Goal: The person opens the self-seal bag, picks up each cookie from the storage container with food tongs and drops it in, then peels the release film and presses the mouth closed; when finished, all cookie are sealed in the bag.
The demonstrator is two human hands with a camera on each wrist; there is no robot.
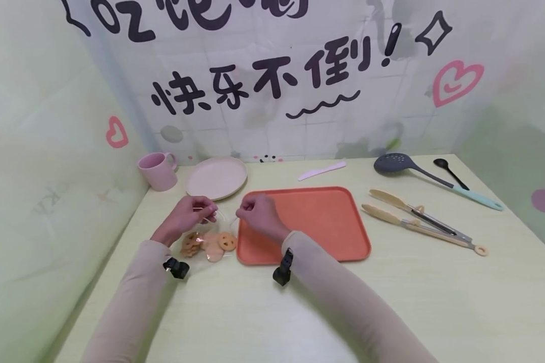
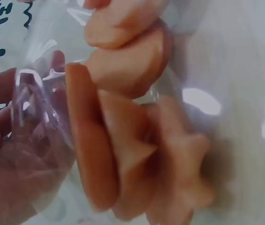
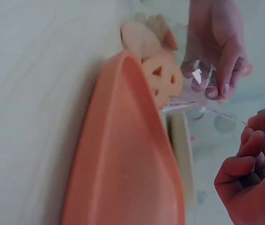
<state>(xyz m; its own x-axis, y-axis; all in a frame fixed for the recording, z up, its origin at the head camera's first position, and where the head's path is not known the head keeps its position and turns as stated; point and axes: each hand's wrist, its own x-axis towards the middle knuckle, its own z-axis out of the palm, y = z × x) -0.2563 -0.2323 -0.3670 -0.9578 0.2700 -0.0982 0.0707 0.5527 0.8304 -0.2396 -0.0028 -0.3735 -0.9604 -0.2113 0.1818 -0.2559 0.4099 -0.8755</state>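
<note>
A clear plastic bag (image 1: 209, 237) with several tan biscuits (image 1: 215, 243) lies on the table just left of an orange tray (image 1: 318, 222). My left hand (image 1: 195, 212) pinches the bag's top edge, and my right hand (image 1: 256, 212) pinches the same edge from the tray side. In the right wrist view the left hand (image 3: 217, 56) grips the crinkled bag mouth (image 3: 195, 96) while the right hand (image 3: 256, 159) pulls a thin strip of it. The left wrist view is filled by biscuits (image 2: 132, 140) behind the bag's film (image 2: 43, 108).
A pink mug (image 1: 158, 170) and a pale plate (image 1: 216, 177) stand behind the bag. A white knife (image 1: 322, 170), a dark skimmer (image 1: 418, 172), a black spoon (image 1: 450, 172) and tongs (image 1: 418, 218) lie right of the tray. Walls close the left and back.
</note>
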